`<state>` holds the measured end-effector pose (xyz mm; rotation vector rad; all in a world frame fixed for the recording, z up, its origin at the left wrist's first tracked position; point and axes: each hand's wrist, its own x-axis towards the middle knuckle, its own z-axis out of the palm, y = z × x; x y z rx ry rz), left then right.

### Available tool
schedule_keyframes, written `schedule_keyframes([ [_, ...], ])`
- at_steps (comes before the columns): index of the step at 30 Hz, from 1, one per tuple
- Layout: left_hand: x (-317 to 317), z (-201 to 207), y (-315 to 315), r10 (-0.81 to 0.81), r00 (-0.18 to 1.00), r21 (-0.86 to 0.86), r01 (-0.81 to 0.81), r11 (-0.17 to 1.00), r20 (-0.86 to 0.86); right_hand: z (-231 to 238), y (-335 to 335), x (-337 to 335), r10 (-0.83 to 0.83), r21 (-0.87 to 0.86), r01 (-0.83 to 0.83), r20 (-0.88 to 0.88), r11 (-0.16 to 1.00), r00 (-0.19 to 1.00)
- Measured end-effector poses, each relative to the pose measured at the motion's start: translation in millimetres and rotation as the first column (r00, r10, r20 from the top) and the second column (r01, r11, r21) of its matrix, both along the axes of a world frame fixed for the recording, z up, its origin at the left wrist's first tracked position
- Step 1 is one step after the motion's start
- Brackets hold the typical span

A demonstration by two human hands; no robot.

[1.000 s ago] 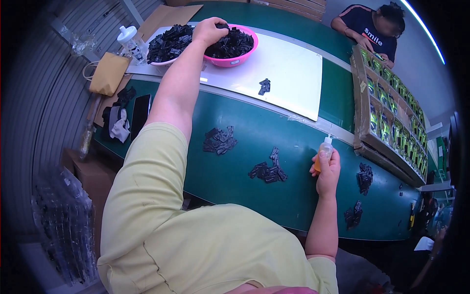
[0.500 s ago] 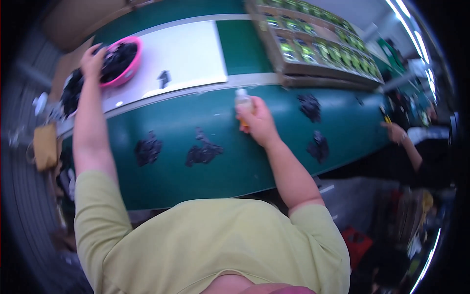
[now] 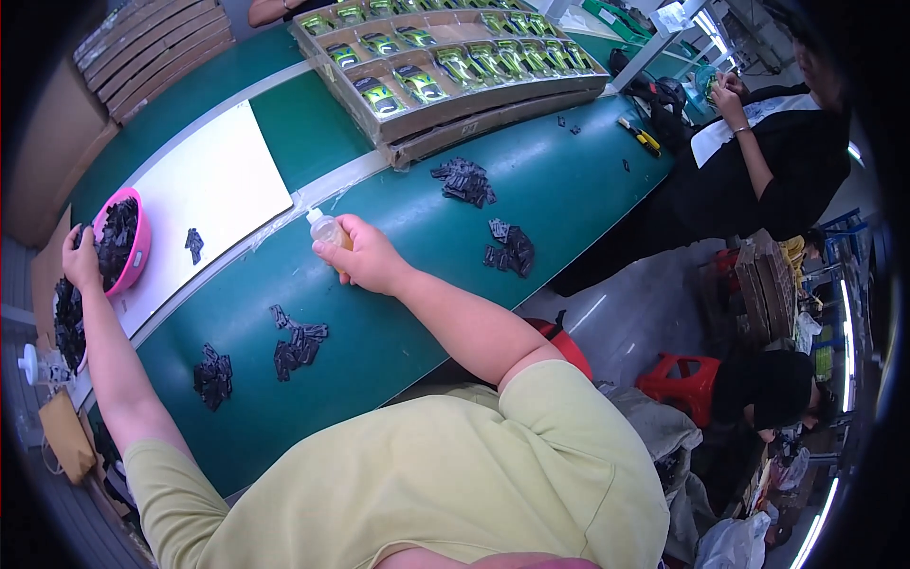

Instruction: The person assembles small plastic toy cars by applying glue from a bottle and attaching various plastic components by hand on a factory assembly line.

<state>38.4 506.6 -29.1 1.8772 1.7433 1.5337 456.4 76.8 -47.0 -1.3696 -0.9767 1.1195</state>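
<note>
My right hand (image 3: 370, 254) is wrapped round a small clear squeeze bottle (image 3: 327, 228) with a pale nozzle and yellowish liquid, held above the green table. At the far left, my left hand (image 3: 81, 261) is closed at the near rim of a pink bowl (image 3: 142, 242) heaped with small black plastic pieces (image 3: 118, 228). A dark piece shows at its fingertips, partly hidden. More black pieces (image 3: 68, 322) lie under my left forearm. On the white board (image 3: 227, 180) sits a small black clump (image 3: 194, 245).
Black piles lie on the green table (image 3: 398, 322): two near left (image 3: 299, 341), two right of the bottle (image 3: 464, 180). Behind stands a cardboard tray (image 3: 408, 142) of green-and-black packs. A co-worker (image 3: 768, 171) in black is at the right end, near yellow-handled pliers (image 3: 640, 137).
The view has swung right, showing more of the co-worker and shifting the table leftward. My right hand still grips the bottle; my left stays by the bowl. The co-worker's hand has left the yellow-handled tool.
</note>
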Motion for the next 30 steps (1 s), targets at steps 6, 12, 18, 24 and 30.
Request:
schedule_keyframes([
  [6, 9.7, 5.9, -4.7, 0.058, 0.996, 0.019, -0.057, 0.998, -0.064, 0.5, 2.0, 6.3, -0.010, -0.001, 0.010, 0.021, 1.000, 1.000],
  [12, -8.4, -13.7, 18.6, 0.038, 0.996, 0.058, -0.034, 0.998, -0.079, -12.4, 4.0, 1.6, -0.023, 0.060, 0.026, -0.045, 0.998, 0.999],
  [18, -18.3, -26.1, 16.1, 0.001, 0.999, 0.036, -0.002, 0.999, 0.038, -8.3, -4.4, -5.9, -0.007, 0.053, 0.008, -0.004, 0.999, 1.000],
  [24, -27.8, -26.9, 22.8, -0.017, 1.000, 0.074, 0.016, 0.997, 0.010, -5.3, -0.4, 3.7, -0.025, 0.033, 0.026, -0.015, 0.999, 1.000],
  [30, -12.2, 8.3, 2.7, 0.041, 0.997, 0.048, -0.044, 0.998, 0.072, 13.3, -32.3, 48.2, -0.235, 0.121, 0.207, 0.297, 0.971, 0.925],
])
